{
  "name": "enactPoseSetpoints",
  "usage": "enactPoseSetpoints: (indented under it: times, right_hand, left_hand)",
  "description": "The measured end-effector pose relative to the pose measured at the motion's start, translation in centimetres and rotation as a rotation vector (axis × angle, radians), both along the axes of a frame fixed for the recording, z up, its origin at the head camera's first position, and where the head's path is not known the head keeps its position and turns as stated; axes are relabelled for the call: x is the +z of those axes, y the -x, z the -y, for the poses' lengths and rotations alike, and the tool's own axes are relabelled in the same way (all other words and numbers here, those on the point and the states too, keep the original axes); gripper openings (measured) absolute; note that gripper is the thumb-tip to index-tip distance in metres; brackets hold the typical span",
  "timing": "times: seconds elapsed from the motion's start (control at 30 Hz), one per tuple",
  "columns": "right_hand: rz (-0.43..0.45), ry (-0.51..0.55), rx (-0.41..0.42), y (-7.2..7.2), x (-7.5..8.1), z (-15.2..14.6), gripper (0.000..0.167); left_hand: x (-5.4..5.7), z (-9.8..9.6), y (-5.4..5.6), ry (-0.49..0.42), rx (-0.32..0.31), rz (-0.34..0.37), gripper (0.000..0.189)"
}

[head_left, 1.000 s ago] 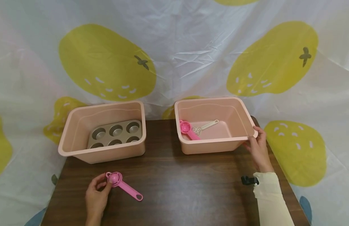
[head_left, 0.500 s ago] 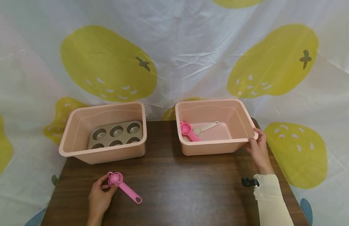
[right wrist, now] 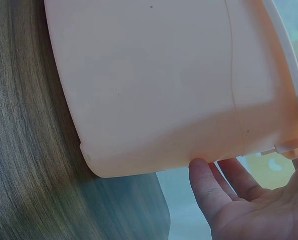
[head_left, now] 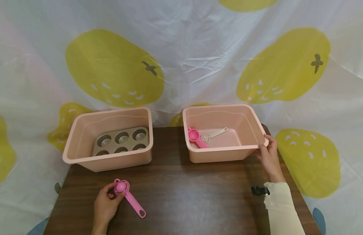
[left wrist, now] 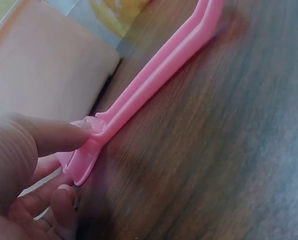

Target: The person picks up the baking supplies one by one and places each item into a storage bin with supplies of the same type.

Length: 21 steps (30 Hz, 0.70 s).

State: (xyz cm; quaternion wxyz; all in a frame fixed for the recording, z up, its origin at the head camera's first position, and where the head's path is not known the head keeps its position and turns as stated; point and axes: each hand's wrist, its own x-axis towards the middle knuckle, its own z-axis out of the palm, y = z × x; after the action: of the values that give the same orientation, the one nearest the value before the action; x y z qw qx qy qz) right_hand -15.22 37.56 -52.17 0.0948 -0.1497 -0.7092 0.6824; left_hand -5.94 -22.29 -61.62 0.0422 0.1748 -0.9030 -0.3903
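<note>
Low over the table's near left, my left hand [head_left: 105, 206] pinches a pink egg separator [head_left: 121, 187] by its round cup, thumb on top. Its long handle [left wrist: 159, 70] points away from the hand, toward the near right in the head view; whether it touches the wood is hard to tell. At the right, my right hand [head_left: 269, 158] grips the near right rim corner of a pink plastic bin [head_left: 219, 154]. In the right wrist view, fingertips [right wrist: 203, 172] touch that bin's outer wall. Inside it lie a second pink egg separator [head_left: 194, 134] and a cream slotted one [head_left: 218, 132].
Another pink bin [head_left: 119, 162] stands at the back left, holding a metal muffin tin [head_left: 113, 134]. Both bins sit on a dark wooden table [head_left: 181, 195], close to a lemon-print curtain [head_left: 181, 65] behind.
My left hand has shifted slightly right with the pink egg separator, whose handle has swung a little toward the near side. My right hand stays on the bin's corner.
</note>
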Motion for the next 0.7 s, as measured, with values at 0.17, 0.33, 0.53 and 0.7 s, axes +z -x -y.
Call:
enactPoseSetpoints:
  times: [0.17,0.33,0.53,0.7]
  right_hand:
    - [0.005,-0.004,0.003,-0.01,0.06,0.03,0.044]
    - [0.013,-0.010,0.009,-0.06,0.15,0.01,0.045]
    - [0.007,-0.007,0.018,-0.06,0.15,-0.06,0.046]
    - [0.007,-0.007,0.021,-0.09,0.14,-0.13,0.046]
  left_hand:
    - [0.26,-0.01,-0.04,-0.012,-0.027,0.011,0.062]
    - [0.55,0.12,0.16,0.018,-0.096,0.054,0.066]
    - [0.70,0.07,0.21,0.009,-0.111,0.074,0.059]
    - [0.74,-0.16,-0.02,0.005,-0.104,0.041,0.053]
